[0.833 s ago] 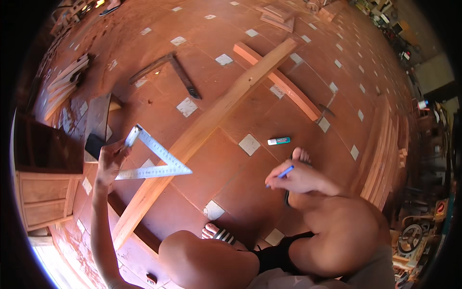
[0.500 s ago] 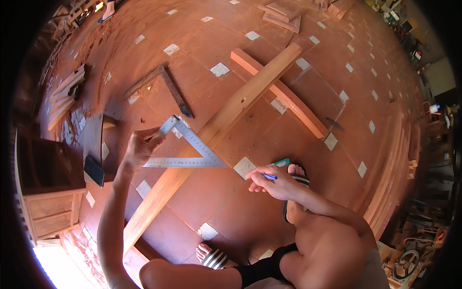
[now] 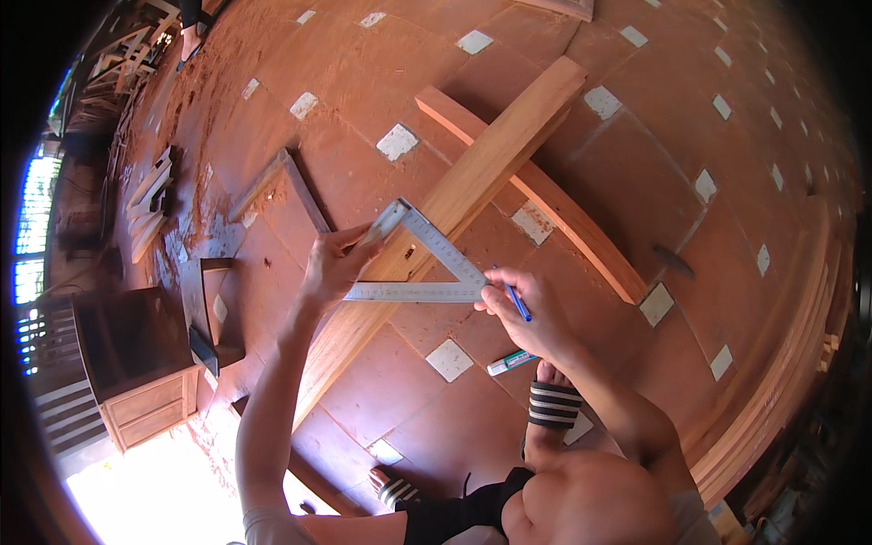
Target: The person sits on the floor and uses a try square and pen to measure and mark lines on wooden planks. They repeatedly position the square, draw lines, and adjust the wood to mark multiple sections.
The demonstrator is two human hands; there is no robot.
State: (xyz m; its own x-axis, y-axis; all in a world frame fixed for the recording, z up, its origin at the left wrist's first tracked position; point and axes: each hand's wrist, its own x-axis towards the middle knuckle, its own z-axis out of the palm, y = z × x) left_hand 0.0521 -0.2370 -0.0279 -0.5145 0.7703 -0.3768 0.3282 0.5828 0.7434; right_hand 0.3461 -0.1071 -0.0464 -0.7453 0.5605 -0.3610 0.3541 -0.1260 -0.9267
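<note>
A metal triangular ruler-square lies across a long wooden beam, which runs diagonally over the floor. My left hand grips the square's thick metal handle. At the opposite corner, the fingers of my right hand touch the square while also holding a blue pen. A small slot cut in the beam shows inside the triangle. Beneath the far part of the beam, a redder timber crosses it.
Near my sandalled foot lies a white and green tube. An L-shaped wooden piece rests beyond my left hand. To the left are a phone and a wooden cabinet. Long boards line the right; another person's foot shows far left.
The square has moved farther along the beam, near the slot, with my left hand. My right hand has come up from beside it to touch its corner. The view has also shifted.
</note>
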